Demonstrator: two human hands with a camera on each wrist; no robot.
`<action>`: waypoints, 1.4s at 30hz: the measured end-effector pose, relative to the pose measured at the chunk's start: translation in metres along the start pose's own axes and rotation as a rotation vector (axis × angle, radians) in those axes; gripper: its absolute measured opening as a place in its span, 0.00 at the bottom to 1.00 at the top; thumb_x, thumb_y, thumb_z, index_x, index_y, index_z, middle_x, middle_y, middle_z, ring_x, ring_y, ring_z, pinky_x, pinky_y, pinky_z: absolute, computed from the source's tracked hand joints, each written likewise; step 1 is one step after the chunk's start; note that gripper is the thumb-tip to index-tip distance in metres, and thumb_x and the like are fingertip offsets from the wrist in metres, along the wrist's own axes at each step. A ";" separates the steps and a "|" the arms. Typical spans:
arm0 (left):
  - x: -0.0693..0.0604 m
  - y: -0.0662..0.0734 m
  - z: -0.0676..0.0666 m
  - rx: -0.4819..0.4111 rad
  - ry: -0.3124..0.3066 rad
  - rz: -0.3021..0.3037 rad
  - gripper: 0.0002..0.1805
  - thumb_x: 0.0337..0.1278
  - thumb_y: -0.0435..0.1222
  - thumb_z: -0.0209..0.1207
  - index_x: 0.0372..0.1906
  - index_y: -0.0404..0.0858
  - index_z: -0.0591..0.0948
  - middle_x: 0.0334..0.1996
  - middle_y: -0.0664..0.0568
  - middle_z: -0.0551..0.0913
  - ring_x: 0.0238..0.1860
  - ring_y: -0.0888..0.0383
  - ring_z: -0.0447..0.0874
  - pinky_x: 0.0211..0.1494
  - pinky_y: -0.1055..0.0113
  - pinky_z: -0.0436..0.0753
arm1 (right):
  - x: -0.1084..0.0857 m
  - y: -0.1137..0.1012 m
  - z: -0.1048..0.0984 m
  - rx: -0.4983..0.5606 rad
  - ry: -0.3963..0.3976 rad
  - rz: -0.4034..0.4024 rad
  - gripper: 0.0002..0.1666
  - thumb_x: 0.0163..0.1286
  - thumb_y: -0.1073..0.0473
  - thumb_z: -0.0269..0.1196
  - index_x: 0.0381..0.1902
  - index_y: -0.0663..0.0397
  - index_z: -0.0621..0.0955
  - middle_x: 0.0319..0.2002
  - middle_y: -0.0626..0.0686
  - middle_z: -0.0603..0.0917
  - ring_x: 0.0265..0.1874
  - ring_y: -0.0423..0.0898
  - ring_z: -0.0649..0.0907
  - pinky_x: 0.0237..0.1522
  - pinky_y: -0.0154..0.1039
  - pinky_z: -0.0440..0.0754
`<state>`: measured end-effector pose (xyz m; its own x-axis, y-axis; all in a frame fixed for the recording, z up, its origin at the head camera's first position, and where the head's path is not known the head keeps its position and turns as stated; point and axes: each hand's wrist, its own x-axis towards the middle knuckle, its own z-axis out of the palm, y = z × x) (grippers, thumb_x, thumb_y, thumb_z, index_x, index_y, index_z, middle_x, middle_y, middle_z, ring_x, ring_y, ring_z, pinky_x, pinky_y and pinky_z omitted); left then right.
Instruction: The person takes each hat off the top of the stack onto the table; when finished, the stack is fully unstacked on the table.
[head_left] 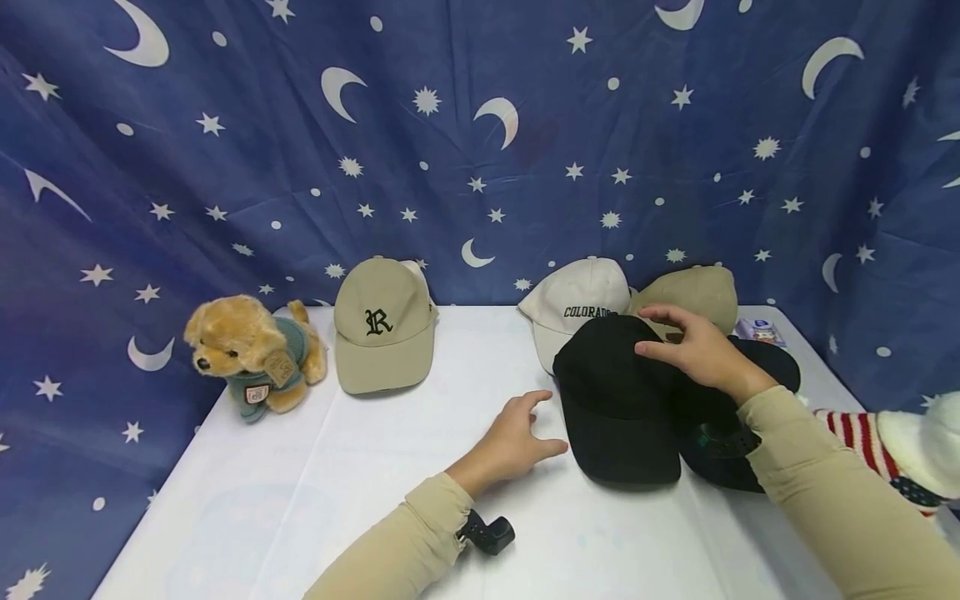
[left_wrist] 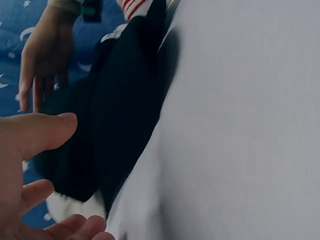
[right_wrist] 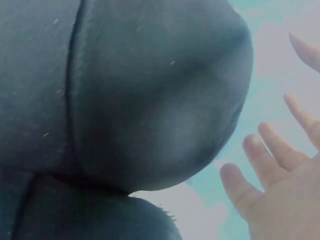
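Observation:
A black cap (head_left: 615, 408) lies on the white table right of centre, its brim towards me. Just left of its brim is my left hand (head_left: 513, 437), thumb and fingers spread with a gap before the cap. My right hand (head_left: 693, 350) hovers over the cap's upper right side, fingers apart and holding nothing. In the right wrist view the spread fingers of the right hand (right_wrist: 285, 185) stand off the rounded crown of the black cap (right_wrist: 160, 100). A second black cap (head_left: 772, 362) lies to the right, partly hidden by the right hand and wrist.
Behind the black caps stand a white "COLORADO" cap (head_left: 581, 292) and a tan cap (head_left: 697, 296), with a small purple package (head_left: 761, 332) nearby. Farther left are a beige cap with an R (head_left: 386, 325) and a plush dog (head_left: 240, 342). A white plush toy (head_left: 915, 442) sits at right.

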<state>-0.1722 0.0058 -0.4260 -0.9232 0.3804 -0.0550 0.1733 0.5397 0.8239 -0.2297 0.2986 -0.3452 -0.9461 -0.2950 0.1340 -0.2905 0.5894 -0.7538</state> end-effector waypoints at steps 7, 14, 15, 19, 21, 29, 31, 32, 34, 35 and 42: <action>-0.009 -0.013 -0.037 -0.045 0.063 -0.020 0.40 0.54 0.40 0.72 0.72 0.40 0.69 0.67 0.41 0.69 0.63 0.45 0.73 0.61 0.50 0.75 | 0.002 -0.015 0.005 0.004 0.003 -0.055 0.34 0.67 0.63 0.68 0.66 0.72 0.69 0.65 0.68 0.70 0.67 0.67 0.67 0.64 0.67 0.63; -0.019 -0.026 -0.066 -0.070 0.142 -0.082 0.40 0.55 0.40 0.71 0.72 0.42 0.68 0.69 0.42 0.68 0.65 0.45 0.70 0.62 0.48 0.74 | 0.008 -0.028 0.012 -0.016 -0.009 -0.094 0.35 0.66 0.63 0.69 0.66 0.72 0.69 0.70 0.68 0.66 0.69 0.67 0.65 0.65 0.67 0.63; -0.020 -0.027 -0.070 -0.073 0.152 -0.092 0.40 0.55 0.40 0.71 0.72 0.43 0.69 0.69 0.43 0.68 0.66 0.45 0.70 0.62 0.48 0.74 | 0.008 -0.030 0.014 -0.015 -0.012 -0.104 0.35 0.66 0.64 0.69 0.66 0.72 0.69 0.70 0.68 0.66 0.68 0.67 0.66 0.65 0.67 0.63; -0.026 -0.035 -0.084 -0.088 0.186 -0.127 0.40 0.55 0.40 0.71 0.73 0.45 0.69 0.70 0.44 0.67 0.67 0.45 0.69 0.63 0.47 0.73 | 0.011 -0.038 0.020 -0.015 -0.018 -0.133 0.35 0.66 0.64 0.69 0.67 0.71 0.70 0.69 0.68 0.67 0.67 0.65 0.68 0.65 0.66 0.63; -0.028 -0.039 -0.091 -0.095 0.204 -0.137 0.40 0.55 0.40 0.70 0.73 0.44 0.68 0.70 0.44 0.67 0.67 0.45 0.68 0.63 0.46 0.72 | 0.013 -0.042 0.023 -0.013 -0.014 -0.144 0.35 0.66 0.64 0.69 0.67 0.70 0.70 0.68 0.67 0.68 0.66 0.64 0.68 0.65 0.66 0.64; -0.040 -0.053 -0.120 -0.100 0.279 -0.172 0.40 0.57 0.38 0.69 0.74 0.41 0.67 0.70 0.41 0.67 0.69 0.43 0.66 0.67 0.45 0.69 | 0.025 -0.054 0.038 -0.014 -0.018 -0.166 0.34 0.66 0.62 0.69 0.66 0.67 0.72 0.69 0.64 0.69 0.66 0.61 0.69 0.65 0.63 0.65; -0.043 -0.057 -0.128 -0.098 0.287 -0.171 0.40 0.58 0.37 0.69 0.74 0.39 0.66 0.71 0.40 0.66 0.69 0.41 0.66 0.67 0.44 0.68 | 0.028 -0.057 0.042 -0.014 -0.018 -0.173 0.33 0.66 0.61 0.69 0.66 0.66 0.73 0.68 0.63 0.70 0.66 0.60 0.70 0.65 0.62 0.66; -0.044 -0.060 -0.131 -0.099 0.288 -0.176 0.40 0.58 0.37 0.68 0.74 0.39 0.65 0.71 0.39 0.66 0.69 0.41 0.65 0.67 0.44 0.68 | 0.030 -0.058 0.044 -0.010 -0.020 -0.176 0.33 0.66 0.61 0.69 0.66 0.66 0.73 0.68 0.63 0.71 0.66 0.60 0.70 0.65 0.62 0.66; -0.047 -0.065 -0.138 -0.108 0.293 -0.187 0.40 0.60 0.37 0.68 0.75 0.39 0.64 0.71 0.38 0.65 0.70 0.41 0.64 0.67 0.44 0.68 | 0.035 -0.061 0.048 0.005 -0.029 -0.183 0.32 0.66 0.61 0.69 0.66 0.66 0.73 0.67 0.63 0.71 0.65 0.60 0.71 0.65 0.62 0.67; -0.048 -0.068 -0.141 -0.108 0.295 -0.192 0.40 0.60 0.37 0.67 0.75 0.39 0.63 0.72 0.37 0.65 0.71 0.40 0.63 0.67 0.44 0.68 | 0.037 -0.062 0.051 0.011 -0.036 -0.183 0.32 0.66 0.61 0.69 0.66 0.66 0.73 0.67 0.63 0.72 0.65 0.60 0.72 0.64 0.61 0.67; -0.050 -0.088 -0.159 -0.098 0.326 -0.251 0.40 0.64 0.39 0.65 0.76 0.40 0.60 0.73 0.36 0.62 0.72 0.40 0.61 0.67 0.44 0.69 | 0.058 -0.071 0.068 -0.009 -0.091 -0.122 0.34 0.67 0.57 0.69 0.67 0.62 0.72 0.66 0.60 0.73 0.62 0.58 0.74 0.63 0.58 0.71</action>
<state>-0.1958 -0.1802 -0.4065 -0.9955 -0.0200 -0.0928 -0.0902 0.5054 0.8582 -0.2543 0.1880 -0.3277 -0.8867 -0.4318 0.1653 -0.4047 0.5518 -0.7293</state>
